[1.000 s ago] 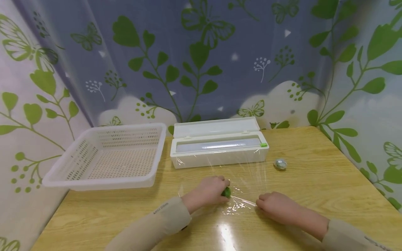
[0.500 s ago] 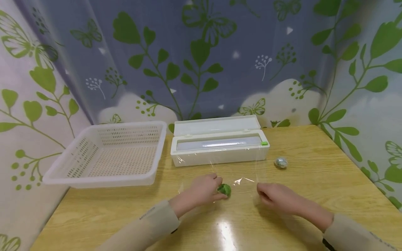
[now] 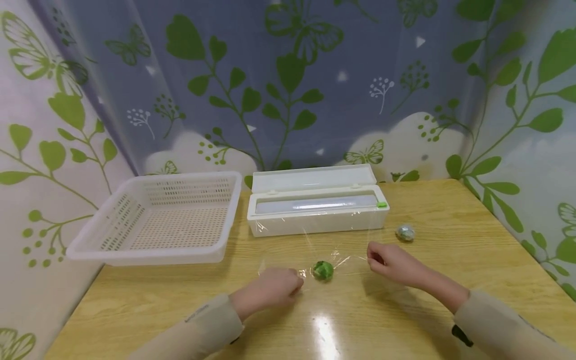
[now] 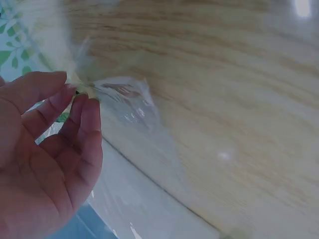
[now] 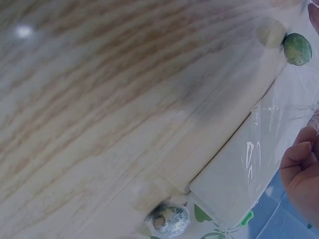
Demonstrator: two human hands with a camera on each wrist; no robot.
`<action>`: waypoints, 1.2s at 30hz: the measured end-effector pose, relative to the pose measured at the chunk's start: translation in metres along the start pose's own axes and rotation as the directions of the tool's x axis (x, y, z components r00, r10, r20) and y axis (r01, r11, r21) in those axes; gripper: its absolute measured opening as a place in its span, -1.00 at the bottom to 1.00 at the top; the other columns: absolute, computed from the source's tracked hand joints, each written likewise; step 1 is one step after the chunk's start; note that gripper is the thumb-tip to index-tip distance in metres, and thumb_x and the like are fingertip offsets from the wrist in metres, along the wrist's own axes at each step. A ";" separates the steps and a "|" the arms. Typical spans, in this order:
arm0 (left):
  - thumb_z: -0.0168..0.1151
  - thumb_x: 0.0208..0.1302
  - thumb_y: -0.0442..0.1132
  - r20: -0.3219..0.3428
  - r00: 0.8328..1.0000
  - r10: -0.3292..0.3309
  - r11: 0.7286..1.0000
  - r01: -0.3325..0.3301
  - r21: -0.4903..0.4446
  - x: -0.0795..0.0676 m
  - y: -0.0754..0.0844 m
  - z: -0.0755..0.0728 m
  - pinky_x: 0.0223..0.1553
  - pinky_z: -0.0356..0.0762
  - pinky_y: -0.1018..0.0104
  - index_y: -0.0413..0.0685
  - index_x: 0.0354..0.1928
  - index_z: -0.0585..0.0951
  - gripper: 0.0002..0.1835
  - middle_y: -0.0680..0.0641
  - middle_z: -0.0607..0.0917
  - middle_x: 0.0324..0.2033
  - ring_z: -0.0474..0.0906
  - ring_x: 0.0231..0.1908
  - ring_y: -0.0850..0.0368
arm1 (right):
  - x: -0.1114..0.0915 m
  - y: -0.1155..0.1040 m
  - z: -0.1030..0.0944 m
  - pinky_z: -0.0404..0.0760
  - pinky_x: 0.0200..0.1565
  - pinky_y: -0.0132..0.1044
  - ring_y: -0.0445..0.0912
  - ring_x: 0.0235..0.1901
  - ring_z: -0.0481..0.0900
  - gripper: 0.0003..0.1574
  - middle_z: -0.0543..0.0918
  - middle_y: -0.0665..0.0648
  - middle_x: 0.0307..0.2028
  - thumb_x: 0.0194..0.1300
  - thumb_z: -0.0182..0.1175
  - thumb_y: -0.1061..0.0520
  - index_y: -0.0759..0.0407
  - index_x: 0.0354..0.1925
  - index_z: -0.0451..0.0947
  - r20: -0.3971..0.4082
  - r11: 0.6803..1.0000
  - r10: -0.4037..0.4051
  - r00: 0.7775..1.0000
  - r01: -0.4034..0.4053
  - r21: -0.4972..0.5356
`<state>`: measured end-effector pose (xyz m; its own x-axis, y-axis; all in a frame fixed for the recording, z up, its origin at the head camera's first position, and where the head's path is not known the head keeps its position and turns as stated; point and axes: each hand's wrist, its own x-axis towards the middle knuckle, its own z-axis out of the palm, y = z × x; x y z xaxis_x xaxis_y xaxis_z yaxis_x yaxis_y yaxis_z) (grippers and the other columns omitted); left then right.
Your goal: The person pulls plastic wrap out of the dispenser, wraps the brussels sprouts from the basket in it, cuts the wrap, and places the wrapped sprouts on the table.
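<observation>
- Sprout [image 3: 323, 270]: on table [image 3: 360, 322], in front of box [image 3: 317, 222]; film [image 4: 134, 107] around it, over or under unclear.
- Left hand [image 3: 272, 287]: has let go of sprout since half a second ago; now in front of box's left half, grip closed to a fingertip pinch on film.
- Right hand [image 3: 391, 262]: shifted closer to box's right front corner; grip likewise pinching film at fingertips.
- Unmoved: wrapped ball [image 3: 405, 233] right of box, basket [image 3: 148, 257] left of it.
</observation>
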<state>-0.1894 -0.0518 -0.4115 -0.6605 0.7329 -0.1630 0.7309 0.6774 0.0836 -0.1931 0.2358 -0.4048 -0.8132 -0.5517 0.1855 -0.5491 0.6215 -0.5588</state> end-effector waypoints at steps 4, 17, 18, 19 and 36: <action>0.12 0.12 -0.30 -0.024 0.999 0.041 0.991 -0.043 -0.125 0.002 -0.015 0.000 -0.59 0.25 0.48 0.03 -0.64 0.34 -0.76 0.15 0.32 -0.66 0.23 -0.62 0.30 | 0.002 0.003 -0.002 0.27 -0.62 -0.44 -0.32 -0.65 0.21 -0.79 0.27 -0.12 -0.66 0.14 0.01 0.34 0.08 -0.52 0.28 0.000 1.000 0.017 1.000 -0.017 -0.008; 0.06 0.22 -0.34 -0.020 0.981 0.194 0.826 -0.174 -0.537 0.016 -0.066 -0.006 -0.41 0.40 0.46 -0.10 -0.42 0.52 -0.91 0.13 0.51 -0.55 0.38 -0.51 0.35 | 0.009 0.025 -0.005 0.42 -0.56 -0.38 -0.16 -0.55 0.45 -0.89 0.44 0.01 -0.55 0.28 -0.04 0.32 0.24 -0.41 0.32 0.062 0.999 0.015 0.998 -0.018 0.044; 0.05 0.22 -0.36 -0.025 0.980 0.199 0.813 -0.179 -0.555 0.017 -0.067 -0.007 -0.41 0.41 0.45 -0.13 -0.39 0.52 -0.92 0.10 0.53 -0.54 0.40 -0.50 0.35 | 0.010 0.027 -0.005 0.44 -0.55 -0.37 -0.16 -0.54 0.48 -0.89 0.44 0.01 -0.55 0.28 -0.05 0.32 0.25 -0.41 0.31 0.064 0.999 0.014 0.998 -0.017 0.049; 0.04 0.22 -0.37 -0.033 0.979 0.204 0.800 -0.185 -0.571 0.017 -0.068 -0.007 -0.40 0.42 0.45 -0.18 -0.36 0.51 -0.93 0.07 0.55 -0.54 0.41 -0.50 0.35 | 0.011 0.028 -0.006 0.45 -0.54 -0.37 -0.16 -0.54 0.48 -0.90 0.44 0.02 -0.55 0.28 -0.05 0.32 0.25 -0.41 0.31 0.067 0.998 0.016 0.998 -0.019 0.055; 0.09 0.22 -0.29 -0.051 0.989 0.142 0.808 -0.146 -0.571 0.016 -0.075 -0.009 -0.41 0.42 0.42 -0.24 -0.28 0.53 -0.86 0.04 0.55 -0.50 0.41 -0.48 0.29 | 0.018 0.044 -0.006 0.44 -0.52 -0.37 -0.27 -0.55 0.39 -0.92 0.48 -0.04 -0.51 0.20 0.10 0.18 0.19 -0.37 0.44 0.119 0.999 0.015 0.993 -0.021 0.050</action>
<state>-0.2562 -0.0905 -0.4120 -0.5580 0.8239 -0.0990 0.5885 0.4770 0.6527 -0.2332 0.2558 -0.4214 -0.7927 -0.6044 0.0794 -0.5212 0.6045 -0.6025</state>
